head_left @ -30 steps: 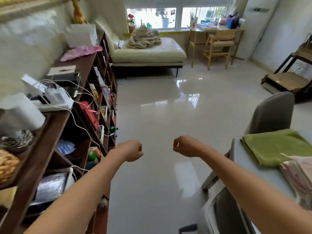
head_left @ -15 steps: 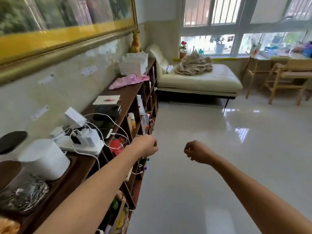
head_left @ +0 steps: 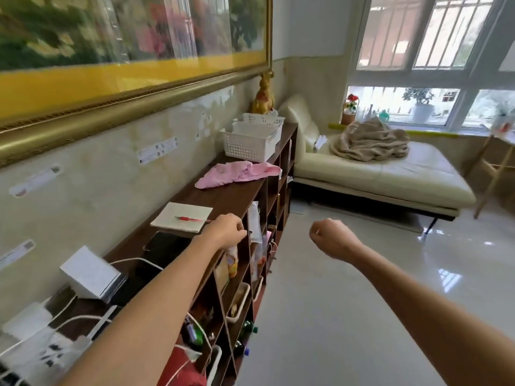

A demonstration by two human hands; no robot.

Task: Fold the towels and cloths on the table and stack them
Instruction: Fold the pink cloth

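Note:
A crumpled pink cloth (head_left: 239, 174) lies on top of the dark wooden shelf unit (head_left: 223, 199) along the left wall, beyond both hands. My left hand (head_left: 225, 231) is stretched out over the shelf's front edge, fingers curled into a fist, holding nothing. My right hand (head_left: 333, 238) is a fist too, held out over the floor, also with nothing in it. The table with the towels is out of view.
A notebook with a red pen (head_left: 182, 217) lies just left of my left hand. White baskets (head_left: 250, 140) stand behind the pink cloth. White boxes and cables (head_left: 89, 274) crowd the near shelf top. A cream sofa (head_left: 390, 176) carries a beige blanket (head_left: 370, 142). Glossy floor lies to the right.
The view has swung left and up, so the table with the green towel left the frame. Both fists stay outstretched, and the shelf and pink cloth have come closer.

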